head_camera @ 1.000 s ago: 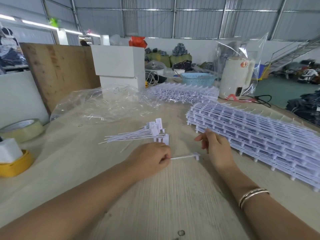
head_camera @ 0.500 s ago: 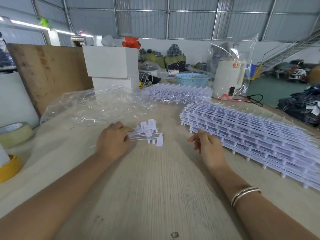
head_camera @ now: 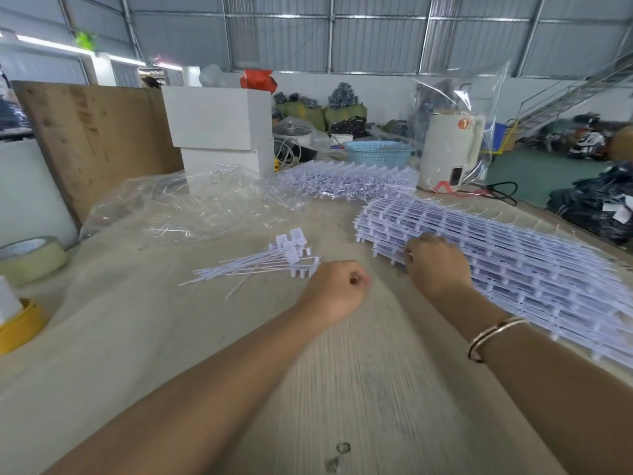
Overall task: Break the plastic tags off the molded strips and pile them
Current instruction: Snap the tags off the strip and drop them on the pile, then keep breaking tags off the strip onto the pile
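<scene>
A small pile of broken-off white plastic tags [head_camera: 263, 264] lies on the table, thin tails pointing left and flat heads to the right. A thick stack of molded strips [head_camera: 520, 255] stretches along the right side. My right hand [head_camera: 436, 265] sits on the near left end of that stack, fingers curled down over its edge and gripping the strips there; the fingertips are mostly hidden. My left hand [head_camera: 337, 291] hovers just right of the tag pile, curled into a fist with nothing visible in it.
A second heap of strips [head_camera: 346, 180] lies at the back, beside crumpled clear plastic wrap [head_camera: 191, 207]. White boxes [head_camera: 219, 132], a blue basket [head_camera: 378, 152] and a cream appliance [head_camera: 448, 152] stand behind. Tape rolls [head_camera: 32, 257] sit at the left edge.
My left hand let go of the tag pile and drew back to the right, empty. My right hand moved forward from the table onto the end of the strip stack.
</scene>
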